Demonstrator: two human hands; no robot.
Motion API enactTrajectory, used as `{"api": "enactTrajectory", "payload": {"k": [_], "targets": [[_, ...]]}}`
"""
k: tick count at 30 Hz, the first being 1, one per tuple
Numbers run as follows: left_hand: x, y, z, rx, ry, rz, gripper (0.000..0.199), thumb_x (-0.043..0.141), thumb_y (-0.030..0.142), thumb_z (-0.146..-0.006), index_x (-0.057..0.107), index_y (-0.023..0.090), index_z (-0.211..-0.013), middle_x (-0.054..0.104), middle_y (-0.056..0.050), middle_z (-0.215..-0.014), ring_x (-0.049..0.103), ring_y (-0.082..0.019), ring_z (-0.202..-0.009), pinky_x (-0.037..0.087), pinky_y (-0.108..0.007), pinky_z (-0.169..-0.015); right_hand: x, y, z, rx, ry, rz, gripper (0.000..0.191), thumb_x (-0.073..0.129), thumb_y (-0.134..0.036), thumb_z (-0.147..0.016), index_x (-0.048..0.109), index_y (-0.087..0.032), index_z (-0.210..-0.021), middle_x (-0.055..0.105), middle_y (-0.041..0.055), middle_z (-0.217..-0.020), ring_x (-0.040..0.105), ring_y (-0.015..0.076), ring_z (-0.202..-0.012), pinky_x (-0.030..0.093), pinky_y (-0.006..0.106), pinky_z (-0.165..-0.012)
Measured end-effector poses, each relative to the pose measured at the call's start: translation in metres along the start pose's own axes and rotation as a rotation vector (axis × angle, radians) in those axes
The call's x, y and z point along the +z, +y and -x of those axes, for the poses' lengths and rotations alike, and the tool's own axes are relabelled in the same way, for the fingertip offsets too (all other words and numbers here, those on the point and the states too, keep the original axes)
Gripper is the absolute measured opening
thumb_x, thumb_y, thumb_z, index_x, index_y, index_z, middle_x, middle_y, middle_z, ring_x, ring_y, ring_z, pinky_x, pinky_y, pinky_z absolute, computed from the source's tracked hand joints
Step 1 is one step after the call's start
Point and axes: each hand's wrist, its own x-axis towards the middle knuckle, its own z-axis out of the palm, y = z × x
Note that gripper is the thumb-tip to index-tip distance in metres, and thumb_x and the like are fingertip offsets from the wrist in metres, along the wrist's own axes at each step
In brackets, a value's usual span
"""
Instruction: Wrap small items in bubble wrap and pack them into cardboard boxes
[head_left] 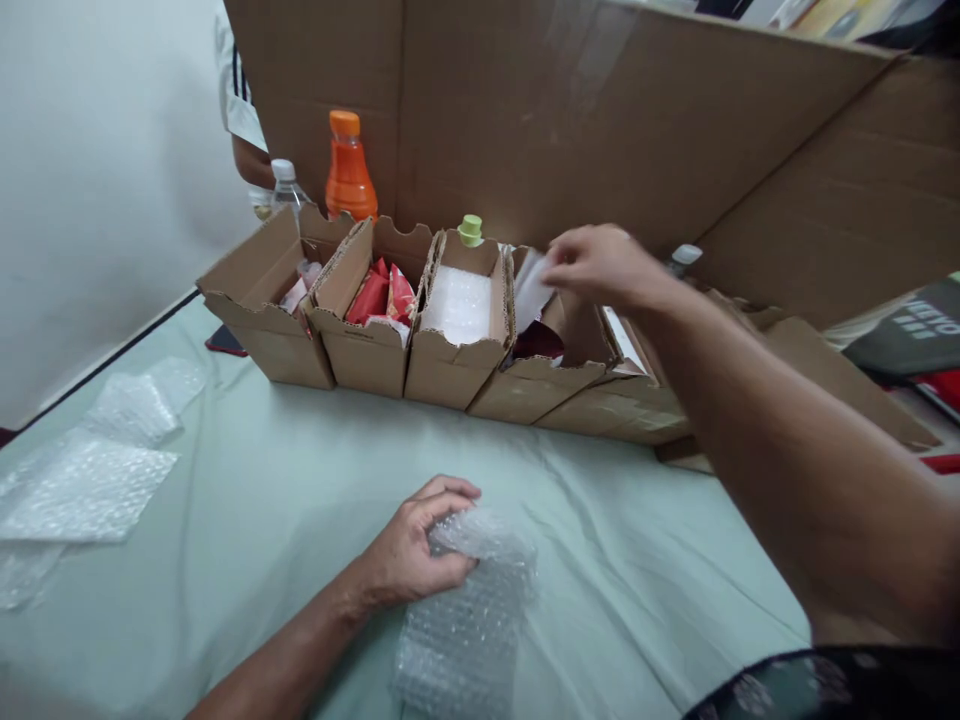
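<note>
My left hand (424, 548) is curled round the rolled top of a strip of clear bubble wrap (465, 640) on the pale green cloth. Higher up, my right hand (596, 262) pinches a thin whitish sheet (531, 292), slightly blurred, at the fourth cardboard box (540, 392) from the left. I cannot tell whether it is paper or plastic. Below the sheet, something dark red (538, 340) shows inside that box. White bubble wrap (459, 303) fills the third box, and shiny red packets (381, 292) lie in the second.
The leftmost box (277, 335) holds small pinkish-white items. Behind the row stand an orange bottle (349, 170), a clear bottle (286, 185) and a tall cardboard panel (525, 120). More bubble wrap (90, 490) lies left, near a phone (223, 341). Another person's arm (251, 160) shows behind.
</note>
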Motion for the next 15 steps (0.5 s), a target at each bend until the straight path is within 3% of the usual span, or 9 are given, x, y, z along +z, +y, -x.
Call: {"api": "enactTrajectory", "payload": {"k": [2, 4, 5, 6, 8, 10, 11, 13, 15], "targets": [[-0.006, 0.003, 0.004, 0.084, 0.049, -0.053, 0.034, 0.072, 0.012, -0.067, 0.075, 0.018, -0.101, 0.045, -0.018, -0.159, 0.05, -0.034, -0.142, 0.042, -0.044, -0.113, -0.036, -0.001, 0.041, 0.119, 0.285, -0.136, 0.024, 0.064, -0.027, -0.089, 0.075, -0.009, -0.1, 0.073, 0.0122, -0.092, 0.063, 0.0172, -0.078, 0.046, 0.032, -0.07], [-0.012, 0.01, 0.012, 0.165, 0.099, -0.126, 0.031, 0.076, 0.015, -0.068, 0.076, 0.02, -0.099, 0.014, -0.01, -0.176, 0.03, -0.041, -0.155, 0.029, -0.054, -0.123, -0.058, -0.008, 0.091, 0.142, 0.426, -0.214, 0.021, 0.071, -0.043, -0.084, 0.073, -0.023, -0.088, 0.069, 0.0051, -0.08, 0.059, 0.0162, -0.066, 0.042, 0.033, -0.06], [-0.014, 0.015, 0.017, 0.193, 0.111, -0.148, 0.03, 0.079, 0.018, -0.067, 0.077, 0.021, -0.097, 0.003, -0.004, -0.177, 0.024, -0.043, -0.157, 0.026, -0.057, -0.123, -0.061, -0.014, 0.118, 0.087, 0.395, -0.253, 0.022, 0.072, -0.049, -0.082, 0.07, -0.027, -0.08, 0.066, 0.0028, -0.071, 0.057, 0.0162, -0.06, 0.039, 0.033, -0.056], [-0.015, 0.021, 0.022, 0.211, 0.107, -0.151, 0.029, 0.082, 0.022, -0.066, 0.077, 0.022, -0.095, -0.001, 0.0, -0.177, 0.022, -0.045, -0.157, 0.027, -0.059, -0.122, -0.058, -0.022, 0.143, -0.003, 0.251, -0.296, 0.019, 0.073, -0.049, -0.081, 0.07, -0.03, -0.078, 0.067, 0.0022, -0.07, 0.058, 0.0178, -0.06, 0.041, 0.033, -0.054], [-0.014, 0.032, 0.032, 0.213, 0.037, -0.095, 0.029, 0.086, 0.03, -0.064, 0.078, 0.023, -0.092, 0.009, -0.002, -0.176, 0.03, -0.046, -0.153, 0.037, -0.057, -0.116, -0.042, -0.041, 0.184, -0.147, -0.014, -0.374, 0.016, 0.069, -0.047, -0.085, 0.07, -0.031, -0.081, 0.073, 0.0029, -0.076, 0.064, 0.0209, -0.064, 0.047, 0.035, -0.055], [-0.01, 0.038, 0.04, 0.165, -0.069, -0.012, 0.026, 0.084, 0.027, -0.066, 0.076, 0.022, -0.09, 0.043, -0.013, -0.159, 0.053, -0.04, -0.135, 0.048, -0.047, -0.105, -0.023, -0.061, 0.203, -0.245, -0.247, -0.465, 0.016, 0.063, -0.043, -0.09, 0.071, -0.03, -0.086, 0.076, 0.0024, -0.081, 0.067, 0.0199, -0.066, 0.051, 0.033, -0.059], [-0.009, 0.039, 0.042, 0.117, -0.103, 0.025, 0.022, 0.08, 0.023, -0.068, 0.075, 0.021, -0.09, 0.059, -0.014, -0.139, 0.062, -0.033, -0.119, 0.052, -0.041, -0.097, -0.017, -0.069, 0.203, -0.28, -0.31, -0.49, 0.017, 0.062, -0.042, -0.091, 0.072, -0.029, -0.089, 0.077, 0.0027, -0.084, 0.068, 0.0194, -0.068, 0.052, 0.032, -0.062], [-0.011, 0.034, 0.044, -0.006, -0.092, 0.092, 0.022, 0.073, 0.02, -0.071, 0.07, 0.019, -0.092, 0.067, -0.007, -0.099, 0.065, -0.02, -0.086, 0.052, -0.03, -0.078, -0.014, -0.078, 0.182, -0.313, -0.294, -0.481, 0.022, 0.061, -0.043, -0.091, 0.074, -0.026, -0.094, 0.078, 0.0039, -0.089, 0.069, 0.0192, -0.074, 0.053, 0.031, -0.068], [-0.019, 0.023, 0.043, -0.115, -0.011, 0.159, 0.039, 0.072, 0.026, -0.071, 0.066, 0.019, -0.109, 0.064, -0.002, -0.091, 0.058, -0.014, -0.073, 0.048, -0.025, -0.069, -0.019, -0.079, 0.138, -0.286, -0.153, -0.39, 0.025, 0.059, -0.042, -0.092, 0.075, -0.023, -0.095, 0.078, 0.0053, -0.091, 0.07, 0.0208, -0.08, 0.053, 0.032, -0.073]]}}
